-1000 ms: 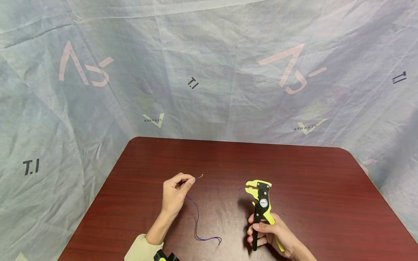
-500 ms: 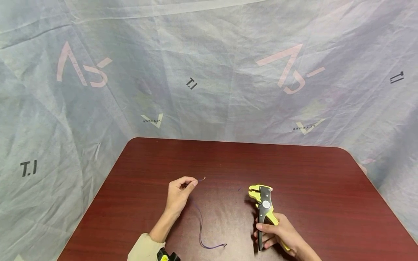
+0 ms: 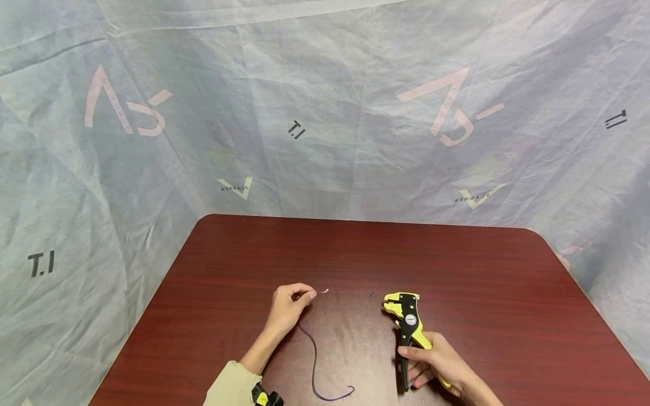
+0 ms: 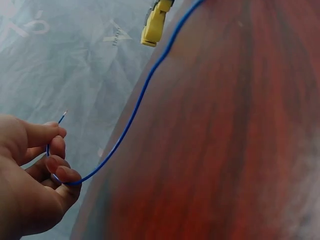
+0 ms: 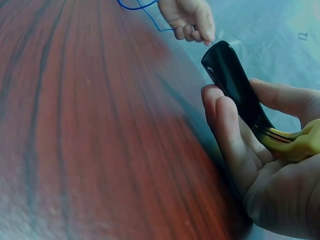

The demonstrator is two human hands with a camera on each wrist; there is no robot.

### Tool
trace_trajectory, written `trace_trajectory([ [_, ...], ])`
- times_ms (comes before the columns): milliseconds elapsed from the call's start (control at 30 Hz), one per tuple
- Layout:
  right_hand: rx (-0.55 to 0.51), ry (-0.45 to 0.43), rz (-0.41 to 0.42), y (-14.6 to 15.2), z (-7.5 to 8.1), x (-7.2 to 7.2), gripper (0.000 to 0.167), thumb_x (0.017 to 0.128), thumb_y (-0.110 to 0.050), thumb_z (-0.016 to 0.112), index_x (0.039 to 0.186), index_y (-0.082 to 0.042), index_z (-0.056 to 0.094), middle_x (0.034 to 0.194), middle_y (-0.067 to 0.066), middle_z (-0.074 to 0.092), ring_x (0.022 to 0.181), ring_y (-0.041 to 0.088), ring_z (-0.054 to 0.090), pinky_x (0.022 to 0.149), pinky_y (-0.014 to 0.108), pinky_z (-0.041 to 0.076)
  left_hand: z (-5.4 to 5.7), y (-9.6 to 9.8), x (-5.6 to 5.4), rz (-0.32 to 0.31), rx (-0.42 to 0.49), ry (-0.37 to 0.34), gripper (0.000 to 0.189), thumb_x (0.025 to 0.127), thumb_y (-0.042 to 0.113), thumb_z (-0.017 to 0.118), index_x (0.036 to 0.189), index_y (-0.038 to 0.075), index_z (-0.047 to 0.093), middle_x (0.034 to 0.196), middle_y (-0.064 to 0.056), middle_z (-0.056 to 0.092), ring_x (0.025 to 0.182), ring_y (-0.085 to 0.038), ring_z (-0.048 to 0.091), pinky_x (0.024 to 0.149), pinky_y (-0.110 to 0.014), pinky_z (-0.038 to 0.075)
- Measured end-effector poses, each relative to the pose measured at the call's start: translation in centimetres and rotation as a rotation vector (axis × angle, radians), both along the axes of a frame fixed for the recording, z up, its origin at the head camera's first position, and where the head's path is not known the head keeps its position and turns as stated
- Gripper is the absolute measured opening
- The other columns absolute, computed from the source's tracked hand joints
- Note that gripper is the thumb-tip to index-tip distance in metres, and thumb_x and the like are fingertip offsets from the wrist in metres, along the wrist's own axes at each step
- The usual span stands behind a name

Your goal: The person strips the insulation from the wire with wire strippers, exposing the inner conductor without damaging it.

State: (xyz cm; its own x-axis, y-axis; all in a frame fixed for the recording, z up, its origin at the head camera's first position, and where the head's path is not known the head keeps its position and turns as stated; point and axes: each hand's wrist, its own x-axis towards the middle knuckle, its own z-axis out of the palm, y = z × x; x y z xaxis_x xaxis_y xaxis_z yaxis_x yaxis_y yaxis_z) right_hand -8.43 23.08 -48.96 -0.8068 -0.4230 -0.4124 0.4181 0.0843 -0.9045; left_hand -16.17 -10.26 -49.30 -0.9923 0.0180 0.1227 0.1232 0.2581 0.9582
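My left hand (image 3: 289, 309) pinches a thin blue wire (image 4: 132, 117) between thumb and fingers. A short end with a pale bare tip (image 3: 325, 291) sticks out past the fingertips to the right. The rest of the wire curves toward the table's near side and ends in a small hook. My right hand (image 3: 439, 361) holds a yellow-and-black wire stripper (image 3: 409, 319) by its handles, head pointing away from me. The stripper's jaws face left, apart from the wire. In the right wrist view the black handle (image 5: 235, 82) lies between my thumb and fingers.
A tiny dark blue scrap (image 3: 371, 294) lies on the reddish-brown table (image 3: 497, 282), left of the stripper's head. Grey printed cloth (image 3: 325, 113) hangs behind the table and along its sides.
My left hand has moved right and nearer to me, carrying the wire end. The stripper has shifted slightly toward me, and the wire's loose end has slid nearer too.
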Motion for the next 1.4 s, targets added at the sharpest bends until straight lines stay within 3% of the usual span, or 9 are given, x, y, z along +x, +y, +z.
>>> trace_trajectory([
  [333, 0.002, -0.011, 0.028, -0.1, -0.2, -0.1, 0.022, 0.098, -0.019, 0.062, 0.103, -0.002, 0.049, 0.069, 0.001, 0.067, 0.058, 0.009, 0.068, 0.054, 0.029, 0.058, -1.1, 0.0, -0.7, -0.036, -0.11, 0.016, 0.005, 0.086, 0.004, 0.074, 0.082, 0.006, 0.077, 0.069, -0.009, 0.069, 0.058, 0.002, 0.051, 0.056, -0.016, 0.042],
  [667, -0.145, -0.002, 0.149, 0.6, -0.1, 0.1, 0.012, 0.102, -0.01, 0.05, 0.11, -0.001, 0.047, 0.085, 0.005, 0.068, 0.074, 0.016, 0.074, 0.062, 0.029, 0.06, -1.7, 0.5, -0.9, -0.068, -0.241, 0.189, 0.005, 0.087, 0.005, 0.074, 0.083, 0.006, 0.077, 0.079, -0.003, 0.074, 0.072, -0.003, 0.061, 0.068, -0.019, 0.05],
  [767, -0.124, 0.018, 0.138, 0.8, 0.0, 0.2, 0.018, 0.1, -0.005, 0.05, 0.115, 0.003, 0.045, 0.087, 0.006, 0.067, 0.075, 0.016, 0.074, 0.063, 0.029, 0.061, -2.0, 0.6, -0.9, -0.073, -0.27, 0.238, 0.005, 0.086, 0.005, 0.075, 0.082, 0.007, 0.077, 0.079, -0.002, 0.072, 0.073, -0.005, 0.062, 0.068, -0.019, 0.051],
  [900, 0.004, 0.088, 0.069, 0.8, 0.3, 0.5, 0.03, 0.097, -0.004, 0.054, 0.119, 0.015, 0.044, 0.086, 0.007, 0.067, 0.071, 0.013, 0.072, 0.062, 0.029, 0.061, -2.3, 0.7, -0.9, -0.08, -0.274, 0.288, 0.005, 0.084, 0.006, 0.077, 0.08, 0.009, 0.077, 0.077, 0.0, 0.07, 0.072, -0.005, 0.061, 0.068, -0.02, 0.05],
  [1033, 0.161, 0.188, 0.01, 0.5, 0.5, 0.6, 0.032, 0.094, -0.004, 0.06, 0.113, 0.02, 0.053, 0.082, 0.011, 0.069, 0.066, 0.011, 0.07, 0.06, 0.03, 0.061, -2.4, 0.8, -0.9, -0.079, -0.27, 0.331, 0.005, 0.083, 0.006, 0.078, 0.079, 0.009, 0.076, 0.076, 0.0, 0.069, 0.074, -0.01, 0.06, 0.068, -0.023, 0.049],
  [1133, 0.332, 0.292, -0.018, 0.3, 0.8, 0.8, 0.024, 0.09, -0.007, 0.066, 0.103, 0.013, 0.064, 0.074, 0.011, 0.069, 0.06, 0.009, 0.066, 0.054, 0.029, 0.058, -2.5, 0.9, -1.0, -0.085, -0.274, 0.344, 0.005, 0.083, 0.006, 0.078, 0.079, 0.009, 0.076, 0.076, 0.0, 0.069, 0.075, -0.012, 0.06, 0.068, -0.023, 0.047],
  [1267, 0.645, 0.469, -0.077, 0.0, 1.1, 1.0, 0.012, 0.082, -0.016, 0.076, 0.089, -0.007, 0.075, 0.068, 0.0, 0.069, 0.057, 0.0, 0.056, 0.054, 0.021, 0.049, -2.9, 1.1, -1.1, -0.088, -0.284, 0.37, 0.004, 0.083, 0.008, 0.078, 0.079, 0.007, 0.076, 0.077, -0.001, 0.069, 0.075, -0.014, 0.06, 0.069, -0.023, 0.047],
  [1400, 0.831, 0.537, -0.159, -0.4, 1.3, 1.2, 0.01, 0.074, -0.021, 0.082, 0.084, -0.019, 0.078, 0.072, -0.008, 0.071, 0.061, -0.004, 0.051, 0.059, 0.019, 0.042, -3.3, 1.2, -1.3, -0.073, -0.296, 0.404, 0.005, 0.083, 0.009, 0.077, 0.079, 0.007, 0.077, 0.077, 0.0, 0.068, 0.077, -0.016, 0.057, 0.071, -0.024, 0.045],
])
